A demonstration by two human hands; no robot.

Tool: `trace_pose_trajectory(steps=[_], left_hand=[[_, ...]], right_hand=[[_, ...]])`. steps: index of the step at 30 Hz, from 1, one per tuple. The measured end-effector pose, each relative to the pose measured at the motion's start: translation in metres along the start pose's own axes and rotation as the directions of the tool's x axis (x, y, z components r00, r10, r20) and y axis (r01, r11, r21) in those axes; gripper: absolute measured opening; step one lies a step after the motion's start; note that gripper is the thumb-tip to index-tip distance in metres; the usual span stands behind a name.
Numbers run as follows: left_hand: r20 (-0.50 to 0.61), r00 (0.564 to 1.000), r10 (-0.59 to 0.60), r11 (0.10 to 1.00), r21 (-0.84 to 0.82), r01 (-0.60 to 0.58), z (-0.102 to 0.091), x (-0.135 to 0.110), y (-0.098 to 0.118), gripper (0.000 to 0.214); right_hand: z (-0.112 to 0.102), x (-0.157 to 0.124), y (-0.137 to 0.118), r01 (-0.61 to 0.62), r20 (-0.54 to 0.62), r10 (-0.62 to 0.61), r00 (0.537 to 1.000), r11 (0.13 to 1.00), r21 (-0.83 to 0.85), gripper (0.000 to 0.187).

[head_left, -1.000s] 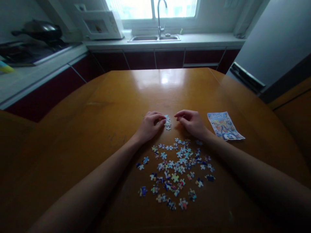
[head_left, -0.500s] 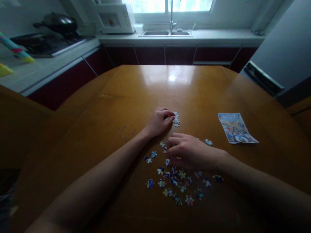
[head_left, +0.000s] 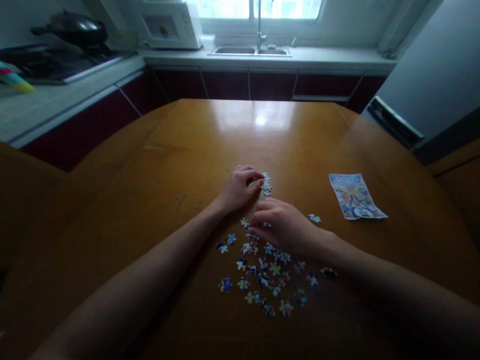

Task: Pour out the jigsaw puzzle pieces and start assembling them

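Observation:
A short strip of joined jigsaw pieces lies on the wooden table, and my left hand rests at its left edge, thumb and forefinger closed against it. Nearer to me, my right hand hovers over the loose jigsaw pieces with curled fingers, their tips close together. Whatever those fingertips may hold is too small and hidden to make out. Several loose pieces are scattered below and around the right hand, some partly covered by it. One pale blue piece lies apart, right of the right hand.
A printed picture sheet of colourful cartoon figures lies on the table to the right. Beyond the table are a counter with a sink, a white microwave and a dark pan on the stove. A fridge stands at right.
My right hand has shifted slightly up and away from the loose pieces, uncovering more of them. My left hand stays at the joined strip. The whole view has moved a little.

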State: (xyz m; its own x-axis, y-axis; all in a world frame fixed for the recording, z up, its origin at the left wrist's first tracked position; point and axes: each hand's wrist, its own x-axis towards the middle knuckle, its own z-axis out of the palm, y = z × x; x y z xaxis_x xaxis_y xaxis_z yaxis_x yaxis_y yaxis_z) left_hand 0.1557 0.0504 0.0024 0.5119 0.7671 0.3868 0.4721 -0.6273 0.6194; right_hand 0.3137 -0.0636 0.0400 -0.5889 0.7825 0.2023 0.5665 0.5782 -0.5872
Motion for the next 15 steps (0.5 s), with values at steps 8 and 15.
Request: trace_pose_trajectory(steps=[8, 15], left_hand=[[-0.003, 1.000, 0.019, 1.000, -0.013, -0.019, 0.000, 0.001, -0.003, 0.013], [0.012, 1.000, 0.021, 1.000, -0.005, -0.021, -0.002, 0.002, -0.003, 0.015]], right_hand=[[-0.029, 0.006, 0.013, -0.114, -0.186, 0.136, 0.973, 0.986, 0.122, 0.022], [-0.033, 0.010, 0.048, -0.242, -0.395, 0.293, 0.871, 0.954, 0.175, 0.030]])
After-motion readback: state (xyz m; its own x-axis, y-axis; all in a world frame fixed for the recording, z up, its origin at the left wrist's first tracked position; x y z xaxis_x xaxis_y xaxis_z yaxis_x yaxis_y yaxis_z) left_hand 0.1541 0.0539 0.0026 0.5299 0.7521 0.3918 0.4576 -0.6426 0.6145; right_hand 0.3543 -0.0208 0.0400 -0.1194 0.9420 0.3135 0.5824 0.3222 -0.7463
